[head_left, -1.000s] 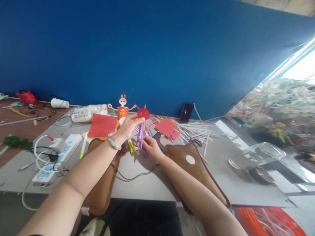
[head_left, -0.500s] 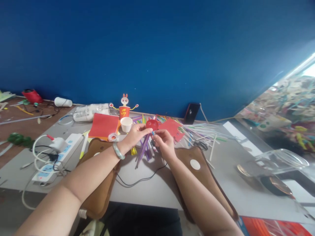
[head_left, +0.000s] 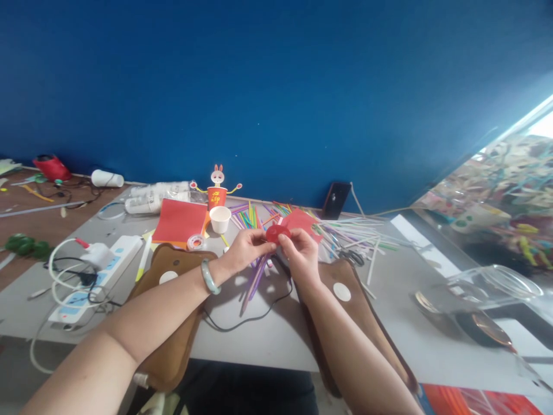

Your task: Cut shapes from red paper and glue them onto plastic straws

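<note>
Between both hands, above the table, is a small red paper piece, roughly round. My left hand pinches its left side, fingers closed. From the right, my right hand grips it with the thumb over its front. Purple sticks slant down just below the hands; whether a hand also holds them cannot be made out. A white paper cup stands left of my left hand. Behind it is a red cup figure with a rabbit head and two thin arms.
Red paper sheets and a tape roll lie left. Many coloured sticks, scissors and a black phone-like box are at the back right. Brown cushions lie under both forearms. A power strip with cables sits left.
The red paper piece, behind the fingertips before, is now lower and between both hands. My right hand has shifted slightly right and up, its thumb now on the red piece.
</note>
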